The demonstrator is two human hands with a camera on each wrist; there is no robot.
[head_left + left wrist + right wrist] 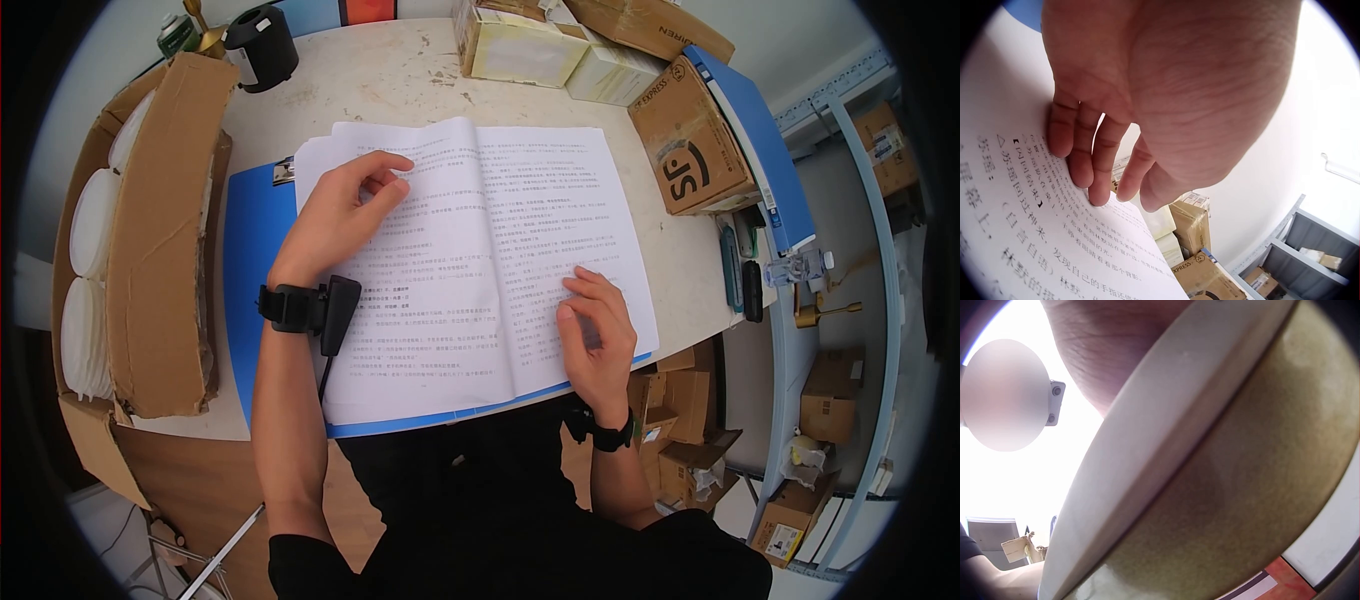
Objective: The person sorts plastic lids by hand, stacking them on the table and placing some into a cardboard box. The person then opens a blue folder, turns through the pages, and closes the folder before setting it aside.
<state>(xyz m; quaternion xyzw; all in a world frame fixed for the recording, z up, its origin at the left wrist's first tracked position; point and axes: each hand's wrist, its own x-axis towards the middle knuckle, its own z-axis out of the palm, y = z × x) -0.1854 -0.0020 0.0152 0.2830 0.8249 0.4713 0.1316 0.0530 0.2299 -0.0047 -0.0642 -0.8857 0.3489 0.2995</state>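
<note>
An open stack of printed pages (pixel 430 300) lies on a blue folder (pixel 250 220), its left side rising in a curve near the middle fold. Over the upper left page is the left hand (pixel 340 210), fingers loosely bent and holding nothing. In the left wrist view this hand (pixel 1147 106) has its fingertips at the printed sheet (pixel 1041 219); contact is unclear. The right hand (pixel 600 340) lies at the lower right page, fingers slightly bent, nothing gripped. The right wrist view shows only part of that hand (pixel 1110 350), its fingers hidden behind a pale edge (pixel 1141 437).
A cardboard box (pixel 165 240) with white round items stands at the table's left. Behind are a black cylinder (pixel 261 48) and pale boxes (pixel 525 45). A brown carton (pixel 690 140) and blue binder (pixel 755 150) stand at the right, near shelving (pixel 850 160).
</note>
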